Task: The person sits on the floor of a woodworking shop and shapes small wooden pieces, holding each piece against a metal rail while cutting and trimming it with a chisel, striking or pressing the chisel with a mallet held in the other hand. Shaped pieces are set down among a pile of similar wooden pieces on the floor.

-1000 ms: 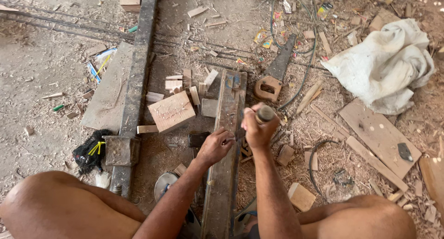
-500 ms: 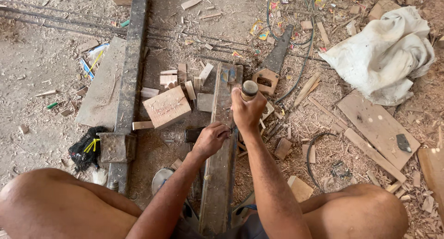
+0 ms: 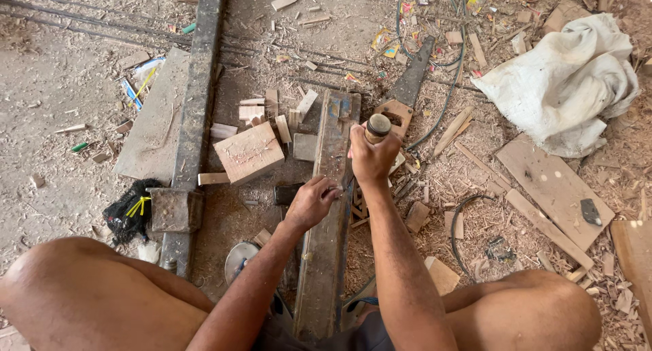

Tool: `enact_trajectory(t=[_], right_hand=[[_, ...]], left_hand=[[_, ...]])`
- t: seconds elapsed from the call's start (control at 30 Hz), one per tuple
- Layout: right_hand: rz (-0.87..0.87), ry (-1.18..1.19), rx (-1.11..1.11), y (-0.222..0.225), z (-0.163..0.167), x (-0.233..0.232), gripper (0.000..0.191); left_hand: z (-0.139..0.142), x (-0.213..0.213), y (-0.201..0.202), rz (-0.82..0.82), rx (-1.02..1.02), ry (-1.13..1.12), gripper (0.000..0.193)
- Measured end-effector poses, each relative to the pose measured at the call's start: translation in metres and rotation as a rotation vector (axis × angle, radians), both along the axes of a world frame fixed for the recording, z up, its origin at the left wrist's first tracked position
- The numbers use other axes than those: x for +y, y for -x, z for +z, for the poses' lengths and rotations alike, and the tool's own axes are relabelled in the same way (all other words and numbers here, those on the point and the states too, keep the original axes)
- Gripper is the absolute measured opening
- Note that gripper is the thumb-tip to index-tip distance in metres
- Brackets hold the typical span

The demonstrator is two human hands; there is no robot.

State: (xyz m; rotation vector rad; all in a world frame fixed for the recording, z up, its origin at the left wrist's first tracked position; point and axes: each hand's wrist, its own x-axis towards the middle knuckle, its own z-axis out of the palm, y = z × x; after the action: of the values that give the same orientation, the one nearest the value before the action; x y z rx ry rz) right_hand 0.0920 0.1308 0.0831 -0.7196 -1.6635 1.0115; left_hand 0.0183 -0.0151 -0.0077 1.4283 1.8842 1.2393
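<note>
My right hand [image 3: 372, 159] grips the round wooden handle of a chisel [image 3: 377, 126], held upright over the right edge of a long dark plank [image 3: 327, 215] that runs away from me between my knees. My left hand [image 3: 312, 201] rests on the plank's left side, fingers curled near the chisel's lower end. The blade itself is hidden by my hands. Small wood chips lie beside the plank under my right hand.
A square wood block [image 3: 248, 152] and several offcuts lie left of the plank. A dark beam [image 3: 193, 113] runs along the left. A handsaw [image 3: 406, 86], a cable [image 3: 454, 86], boards [image 3: 553, 188] and a white cloth [image 3: 564, 79] lie right amid sawdust.
My right hand has moved the chisel forward along the plank, away from me. My left hand followed along the plank's left side.
</note>
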Motion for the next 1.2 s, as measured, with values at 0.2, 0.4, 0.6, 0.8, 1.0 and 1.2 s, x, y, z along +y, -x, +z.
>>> enact_trajectory(t=[0.2,0.4,0.6,0.8,1.0,1.2], right_hand=[[-0.033,-0.052,0.034,-0.001,-0.004,0.0,0.018],[-0.039,-0.085,0.143,-0.008,0.001,-0.007,0.016],[0.002,-0.068,0.158,-0.012,0.016,-0.019,0.018],[0.086,-0.072,0.304,-0.018,0.034,-0.031,0.013],[0.152,-0.037,0.279,-0.017,0.041,-0.036,0.011],[0.124,-0.043,0.219,-0.017,0.031,-0.034,0.016]], left_hand=[[-0.002,-0.001,-0.002,0.011,0.036,-0.066,0.012],[0.003,0.0,-0.004,0.02,0.097,-0.2,0.009],[0.009,-0.005,-0.006,0.048,0.031,-0.331,0.007],[0.008,-0.007,-0.007,0.046,0.108,-0.256,0.008],[0.002,-0.005,-0.009,0.035,0.09,-0.363,0.014],[-0.009,-0.002,-0.008,0.034,0.118,-0.42,0.021]])
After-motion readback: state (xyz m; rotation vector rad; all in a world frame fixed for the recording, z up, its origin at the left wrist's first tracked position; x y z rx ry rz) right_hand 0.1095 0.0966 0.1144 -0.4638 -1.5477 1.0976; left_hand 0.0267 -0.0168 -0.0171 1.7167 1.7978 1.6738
